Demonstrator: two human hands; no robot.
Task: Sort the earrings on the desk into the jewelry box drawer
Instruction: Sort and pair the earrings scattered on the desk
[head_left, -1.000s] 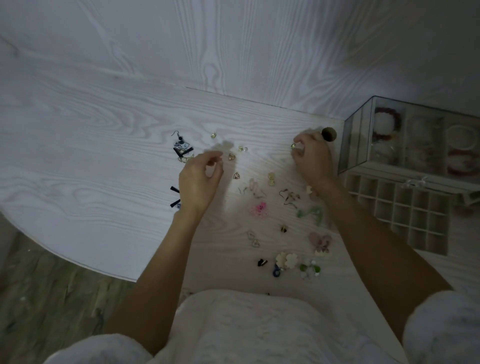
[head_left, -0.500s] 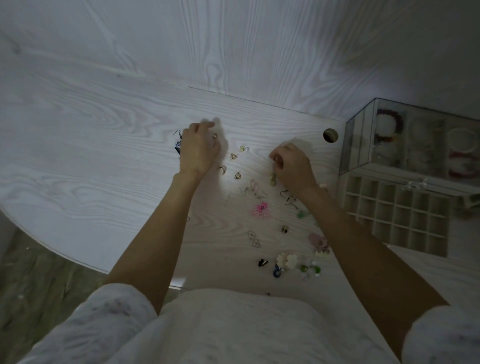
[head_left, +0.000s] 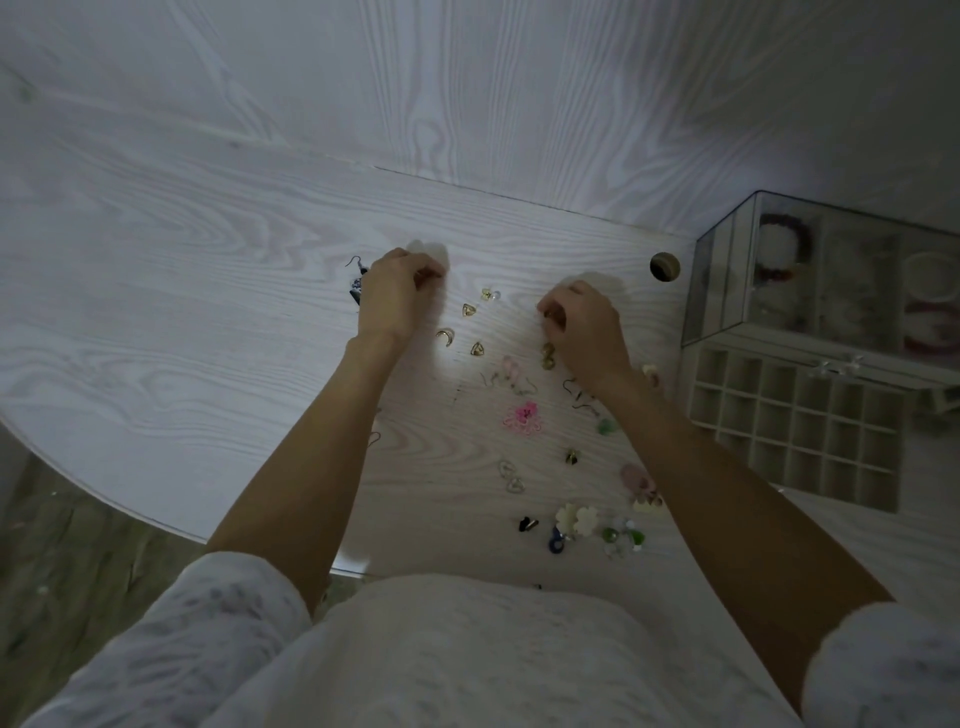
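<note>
the pale wood-grain desk (head_left: 208, 291) carries everything. at its right end stands the clear acrylic jewelry box (head_left: 831, 280) with bracelets dimly visible inside, and its cream gridded drawer (head_left: 800, 431) is pulled out toward the person, its cells looking bare as far as the dim light lets me tell. a round cable hole (head_left: 664, 266) sits just left of the box.

the scattered earrings (head_left: 524, 415) lie between the two forearms and down toward the person's body: a pink flower earring (head_left: 525, 417), a cream flower-shaped pair (head_left: 576, 519), green bead pieces (head_left: 621, 538), two gold triangle studs (head_left: 469, 310), a gold crescent earring (head_left: 445, 335).

the left hand (head_left: 397, 299) has its fingers curled down at the far left of the scatter, with a dark dangling hook earring (head_left: 357, 275) just beside it; whether it pinches anything i cannot tell. the right hand (head_left: 584, 327) is curled with a small gold earring (head_left: 550, 312) pinched at its fingertips, a gold twisted piece (head_left: 547, 358) lying just below.

the drawer lies to the right of, and nearer the person than, the right hand, which is clearly the closer one; my judgement is that the carry goes rightward and back, to drop the stud into one cell. the stud is tiny and could slip or land in the wrong cell.
</note>
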